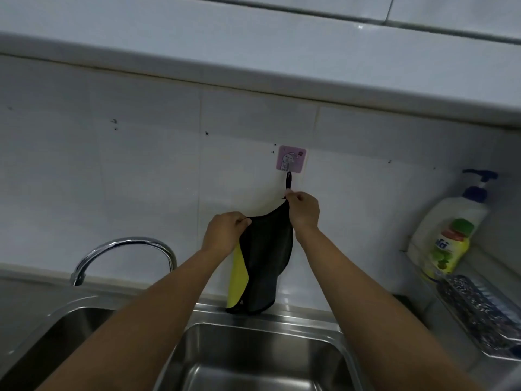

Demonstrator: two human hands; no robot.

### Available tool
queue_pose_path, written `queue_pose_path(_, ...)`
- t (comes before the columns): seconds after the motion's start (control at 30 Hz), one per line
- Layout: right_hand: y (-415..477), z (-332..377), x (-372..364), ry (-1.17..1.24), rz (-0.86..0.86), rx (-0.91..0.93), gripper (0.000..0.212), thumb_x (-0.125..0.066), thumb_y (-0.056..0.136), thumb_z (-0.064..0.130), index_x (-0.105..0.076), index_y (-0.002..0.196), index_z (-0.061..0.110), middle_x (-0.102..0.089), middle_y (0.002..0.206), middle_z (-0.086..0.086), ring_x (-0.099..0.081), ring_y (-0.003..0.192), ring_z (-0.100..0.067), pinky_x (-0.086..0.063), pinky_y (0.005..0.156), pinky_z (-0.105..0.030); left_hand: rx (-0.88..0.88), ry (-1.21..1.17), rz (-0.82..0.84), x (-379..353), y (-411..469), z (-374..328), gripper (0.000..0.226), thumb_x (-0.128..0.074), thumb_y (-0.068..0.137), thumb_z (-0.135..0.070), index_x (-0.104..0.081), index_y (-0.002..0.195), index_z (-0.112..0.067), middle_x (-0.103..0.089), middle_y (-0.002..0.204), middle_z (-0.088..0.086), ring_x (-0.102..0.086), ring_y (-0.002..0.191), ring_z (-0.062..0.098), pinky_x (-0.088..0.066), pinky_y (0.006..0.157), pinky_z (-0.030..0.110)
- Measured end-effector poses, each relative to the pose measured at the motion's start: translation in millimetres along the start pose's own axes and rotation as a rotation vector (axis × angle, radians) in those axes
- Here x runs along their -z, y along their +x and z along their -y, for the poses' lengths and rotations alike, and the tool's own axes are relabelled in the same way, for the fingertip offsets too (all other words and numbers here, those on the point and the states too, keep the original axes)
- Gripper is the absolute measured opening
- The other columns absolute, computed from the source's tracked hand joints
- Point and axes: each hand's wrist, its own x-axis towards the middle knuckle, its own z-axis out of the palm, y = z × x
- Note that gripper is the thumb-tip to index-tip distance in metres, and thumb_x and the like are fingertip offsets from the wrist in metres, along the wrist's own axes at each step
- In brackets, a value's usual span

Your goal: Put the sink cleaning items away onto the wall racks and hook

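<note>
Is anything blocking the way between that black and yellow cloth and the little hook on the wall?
Nothing visible does. The right hand pinches the cloth at its top corner just below the hook, with only bare tile around it; the left hand holds the other edge.

The wall [146,170] behind the sink is faced with large white tiles, marked here and there with small dark specks. Above them a pale ledge [253,57] juts forward and runs across the whole width, with more white tiling above it. Below, a double stainless-steel sink [262,320] shows two basins split by a steel divider. A curved chrome faucet [127,249] arches over the left basin. The light is dim and cool, and the steel rim gives faint reflections.
</note>
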Motion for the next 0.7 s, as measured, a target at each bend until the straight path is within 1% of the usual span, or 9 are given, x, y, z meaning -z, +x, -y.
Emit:
queue_pose_path(0.03,-7,-7,1,-0.035,0.021,0.019,0.041,-0.053,0.096,0.033,-0.069,0.086,-0.003,-0.067,0.079,-0.009,-0.061,0.073,-0.016,-0.042,0.058,-0.016,0.005,0.014,-0.001,-1,-4,4,0.024,-0.057,0.094,-0.027,-0.072,0.090,-0.009,-0.071,0.086,0.005,-0.064,0.078,0.018,-0.046,0.067,0.026)
queue_pose_path(0.13,-35,-41,8,-0.186,0.080,0.038,0.045,-0.052,0.097,0.035,-0.051,0.060,0.009,-0.056,0.061,-0.001,-0.051,0.058,-0.012,-0.038,0.054,-0.025,-0.025,0.109,0.018,-3,-20,12,0.017,-0.057,0.092,-0.022,-0.069,0.091,-0.010,-0.069,0.083,0.008,-0.063,0.077,0.021,-0.044,0.063,0.026)
queue_pose_path(0.2,-56,-73,17,-0.299,0.079,0.003,0.043,-0.052,0.097,0.032,-0.051,0.060,0.010,-0.057,0.062,-0.003,-0.054,0.058,-0.016,-0.039,0.056,-0.027,-0.062,0.185,0.027,-6,-32,17,0.014,-0.057,0.091,-0.018,-0.066,0.091,-0.007,-0.069,0.085,0.010,-0.062,0.079,0.024,-0.045,0.065,0.031)
queue_pose_path(0.3,-89,-115,32,-0.480,0.011,-0.060,0.032,-0.051,0.097,0.029,-0.067,0.084,0.005,-0.067,0.078,-0.008,-0.061,0.070,-0.024,-0.044,0.062,-0.029,-0.085,0.270,0.013,-13,-50,23,0.013,-0.056,0.090,-0.014,-0.064,0.092,-0.005,-0.067,0.086,0.014,-0.059,0.082,0.028,-0.043,0.065,0.034)
queue_pose_path(0.4,-121,-139,44,-0.590,-0.064,-0.053,0.026,-0.050,0.098,0.025,-0.070,0.099,0.009,-0.068,0.086,-0.007,-0.060,0.074,-0.022,-0.046,0.065,-0.028,-0.073,0.325,0.015,-25,-74,30,0.012,-0.056,0.089,-0.014,-0.063,0.091,-0.004,-0.066,0.086,0.015,-0.058,0.083,0.029,-0.041,0.064,0.034)
queue_pose_path(0.47,-142,-151,49,-0.681,-0.041,-0.014,0.027,-0.048,0.099,0.022,-0.069,0.113,0.014,-0.069,0.104,-0.007,-0.064,0.088,-0.024,-0.046,0.072,-0.028,-0.077,0.343,0.050,-35,-93,36,0.011,-0.057,0.089,-0.012,-0.063,0.092,-0.003,-0.066,0.088,0.016,-0.059,0.085,0.030,-0.045,0.067,0.036)
queue_pose_path(0.53,-160,-162,51,-0.790,0.034,0.005,0.033,-0.043,0.100,0.019,-0.063,0.126,0.021,-0.064,0.121,-0.005,-0.064,0.106,-0.025,-0.048,0.083,-0.030,-0.080,0.387,0.173,-45,-112,43,0.017,-0.057,0.089,-0.013,-0.064,0.101,-0.005,-0.068,0.099,0.015,-0.060,0.095,0.031,-0.049,0.078,0.038)
queue_pose_path(0.63,-185,-174,54,-0.919,0.169,0.003,0.041,-0.041,0.097,0.014,-0.059,0.132,0.024,-0.059,0.129,-0.004,-0.059,0.118,-0.024,-0.048,0.092,-0.033,-0.069,0.522,0.448,-58,-143,52,0.034,-0.054,0.089,-0.020,-0.059,0.122,-0.014,-0.064,0.122,0.012,-0.056,0.114,0.031,-0.046,0.095,0.038)
queue_pose_path(0.7,-198,-182,55,-1.008,0.230,0.044,0.042,-0.043,0.096,0.018,-0.053,0.136,0.022,-0.055,0.136,-0.005,-0.053,0.124,-0.026,-0.045,0.098,-0.035,-0.096,0.623,0.480,-63,-160,55,0.038,-0.053,0.090,-0.027,-0.055,0.126,-0.016,-0.062,0.126,0.012,-0.056,0.117,0.032,-0.046,0.096,0.038)
